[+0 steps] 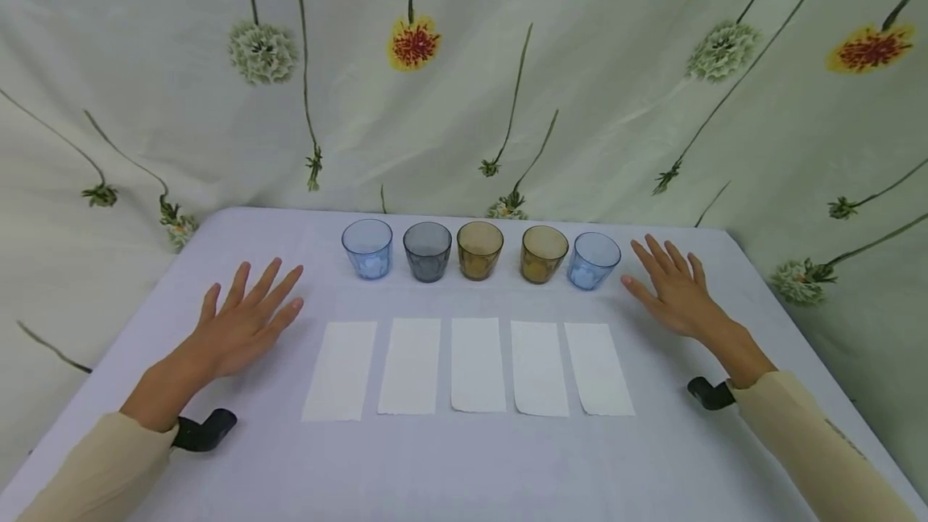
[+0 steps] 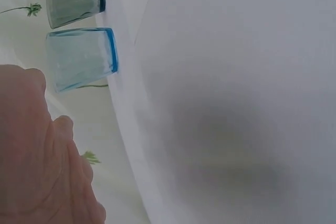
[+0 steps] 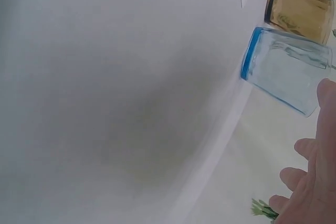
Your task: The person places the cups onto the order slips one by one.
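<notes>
Left hand [image 1: 242,319] and right hand [image 1: 676,287]: fingers spread, holding nothing. Just beside the right thumb stands the right blue glass [image 1: 593,263]; apart from the left fingers, the left blue glass [image 1: 368,253]. Between these, a grey glass [image 1: 428,254] and two amber glasses [image 1: 479,253]; nearer the wearer, five paper strips [image 1: 478,365] on the worktop [image 1: 449,470].

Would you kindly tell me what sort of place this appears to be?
Probably a staged tabletop recording spot, perhaps indoors: flower-printed fabric forms the backdrop right behind a pale table, on which five glasses stand in a row.
</notes>
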Available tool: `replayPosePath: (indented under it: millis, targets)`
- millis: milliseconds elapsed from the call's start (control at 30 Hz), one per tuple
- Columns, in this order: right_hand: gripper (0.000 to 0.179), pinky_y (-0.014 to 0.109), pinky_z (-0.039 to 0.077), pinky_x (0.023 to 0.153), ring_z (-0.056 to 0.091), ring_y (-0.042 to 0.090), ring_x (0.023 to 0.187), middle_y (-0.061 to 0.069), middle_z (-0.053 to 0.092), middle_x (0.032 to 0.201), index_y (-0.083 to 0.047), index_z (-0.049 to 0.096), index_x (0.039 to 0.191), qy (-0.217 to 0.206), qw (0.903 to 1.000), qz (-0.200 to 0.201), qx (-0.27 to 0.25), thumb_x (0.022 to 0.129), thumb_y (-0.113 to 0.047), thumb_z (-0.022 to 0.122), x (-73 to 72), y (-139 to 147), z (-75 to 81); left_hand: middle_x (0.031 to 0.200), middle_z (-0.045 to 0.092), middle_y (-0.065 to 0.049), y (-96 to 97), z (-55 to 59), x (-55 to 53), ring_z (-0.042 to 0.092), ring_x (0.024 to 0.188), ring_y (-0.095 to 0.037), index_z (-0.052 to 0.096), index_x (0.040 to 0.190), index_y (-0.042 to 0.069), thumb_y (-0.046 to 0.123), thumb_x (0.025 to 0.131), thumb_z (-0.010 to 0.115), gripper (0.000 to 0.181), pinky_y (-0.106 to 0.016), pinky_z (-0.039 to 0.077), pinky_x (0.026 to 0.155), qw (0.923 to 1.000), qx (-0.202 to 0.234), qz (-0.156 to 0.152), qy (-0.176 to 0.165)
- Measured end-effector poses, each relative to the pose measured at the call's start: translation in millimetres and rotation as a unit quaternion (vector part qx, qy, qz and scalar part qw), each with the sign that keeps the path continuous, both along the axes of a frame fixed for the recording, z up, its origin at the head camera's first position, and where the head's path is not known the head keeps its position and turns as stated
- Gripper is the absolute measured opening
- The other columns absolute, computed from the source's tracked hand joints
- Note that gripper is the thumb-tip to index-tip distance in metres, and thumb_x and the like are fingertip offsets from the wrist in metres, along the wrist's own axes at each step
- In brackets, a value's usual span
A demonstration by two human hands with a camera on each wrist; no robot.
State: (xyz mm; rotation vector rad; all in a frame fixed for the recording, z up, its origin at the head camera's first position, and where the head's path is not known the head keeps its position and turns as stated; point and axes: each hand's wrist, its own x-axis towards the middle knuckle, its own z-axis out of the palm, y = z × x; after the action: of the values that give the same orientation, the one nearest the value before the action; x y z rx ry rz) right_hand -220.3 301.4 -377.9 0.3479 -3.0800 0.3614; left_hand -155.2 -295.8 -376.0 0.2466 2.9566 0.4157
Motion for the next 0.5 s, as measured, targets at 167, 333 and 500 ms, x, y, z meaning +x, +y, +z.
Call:
replayPosePath:
  millis: [167,333,500]
  targets:
    - [0.077,0.07,-0.007,0.115,0.003,0.051,0.15,0.023,0.007,0.167,-0.009,0.015,0.161,0.003,1.0,0.001,-0.002,0.104,-0.053,0.041,-0.3,-5.1,2.9,0.168,-0.006,-0.018,7.0,1.1,5.4,-0.018,0.148,-0.053,0.002,0.162,0.026,0.056,0.106,0.025,0.068,-0.078,-0.012,0.107,0.9995,0.029,-0.01,-0.008]
    - [0.078,0.07,-0.008,0.115,0.0,0.05,0.151,0.022,0.006,0.167,-0.009,0.014,0.161,0.003,0.9999,0.01,-0.01,0.104,-0.056,0.039,-1.1,-9.7,6.2,0.167,-0.003,-0.02,13.7,2.0,11.8,-0.014,0.147,-0.055,0.003,0.162,0.025,0.053,0.106,0.03,0.068,-0.08,-0.009,0.105,0.9975,0.064,-0.028,-0.015]
    - [0.078,0.07,-0.007,0.115,0.001,0.05,0.151,0.022,0.007,0.167,-0.009,0.015,0.161,0.0,0.9997,0.017,-0.017,0.104,-0.056,0.038,-3.7,-15.2,6.4,0.168,-0.002,-0.019,17.7,1.8,18.2,-0.014,0.149,-0.054,0.002,0.163,0.027,0.047,0.105,0.043,0.073,-0.08,-0.01,0.104,0.9864,0.144,-0.061,-0.05]
